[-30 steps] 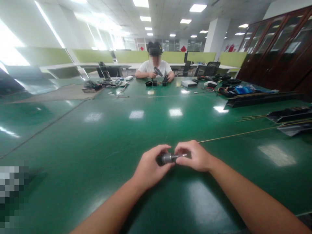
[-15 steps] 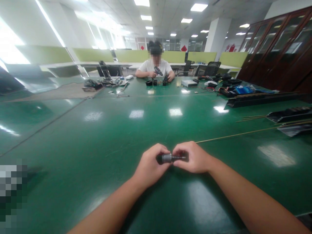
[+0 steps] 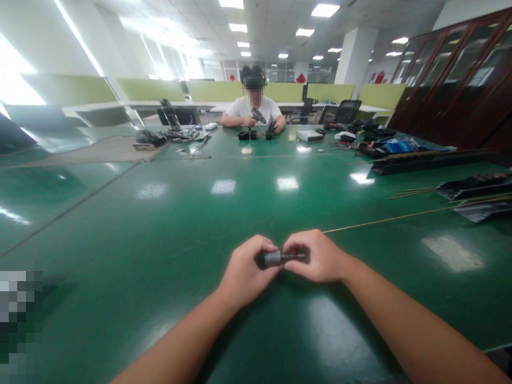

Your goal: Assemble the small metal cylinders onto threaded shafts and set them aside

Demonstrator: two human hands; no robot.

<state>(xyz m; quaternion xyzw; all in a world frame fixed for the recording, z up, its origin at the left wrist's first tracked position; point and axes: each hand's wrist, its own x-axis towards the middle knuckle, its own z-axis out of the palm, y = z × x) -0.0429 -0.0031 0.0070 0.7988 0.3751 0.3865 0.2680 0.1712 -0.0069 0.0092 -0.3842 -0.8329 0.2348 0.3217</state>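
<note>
A small grey cylinder with a black end and a thin dark shaft (image 3: 272, 258), which looks like a small motor, lies level between my two hands just over the green tabletop (image 3: 168, 234). Its black end sits in the closed fingers of my left hand (image 3: 240, 272). My right hand (image 3: 322, 258) curls round the shaft side, thumb and fingertips pinching close to where the shaft meets the cylinder. The shaft's tip points into my right palm. My fingers partly cover both ends.
A thin brass rod (image 3: 384, 219) runs from behind my right hand to dark metal channels (image 3: 480, 210) at the right. Across the table a person (image 3: 253, 109) holds a power drill (image 3: 258, 116) over black parts. Tools and wires (image 3: 394, 144) lie far right, more clutter (image 3: 172, 137) far left.
The hands and the cylinder keep almost the same pose. The whole view has shifted very slightly.
</note>
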